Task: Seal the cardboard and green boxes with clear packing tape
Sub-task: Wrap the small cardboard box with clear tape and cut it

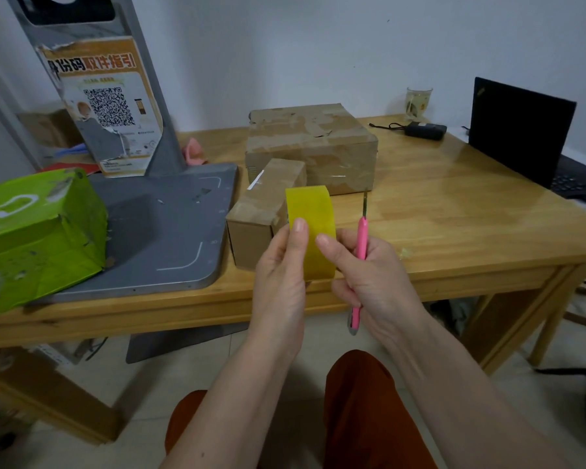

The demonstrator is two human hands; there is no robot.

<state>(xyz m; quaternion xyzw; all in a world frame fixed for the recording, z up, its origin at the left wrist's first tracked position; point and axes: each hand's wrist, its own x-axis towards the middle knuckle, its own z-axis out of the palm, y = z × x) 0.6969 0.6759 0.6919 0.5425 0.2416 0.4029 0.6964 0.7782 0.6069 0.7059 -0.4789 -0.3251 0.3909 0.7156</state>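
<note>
Tape roll (310, 228) is pinched by both thumbs above the table's (454, 231) edge; right hand (369, 275) also grips a pink knife (361, 245), left hand (281, 265) curled behind.

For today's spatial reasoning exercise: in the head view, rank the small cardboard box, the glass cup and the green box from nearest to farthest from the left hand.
1. Small cardboard box, just beyond the left hand.
2. Green box, far left.
3. Glass cup, back right by the wall.
</note>
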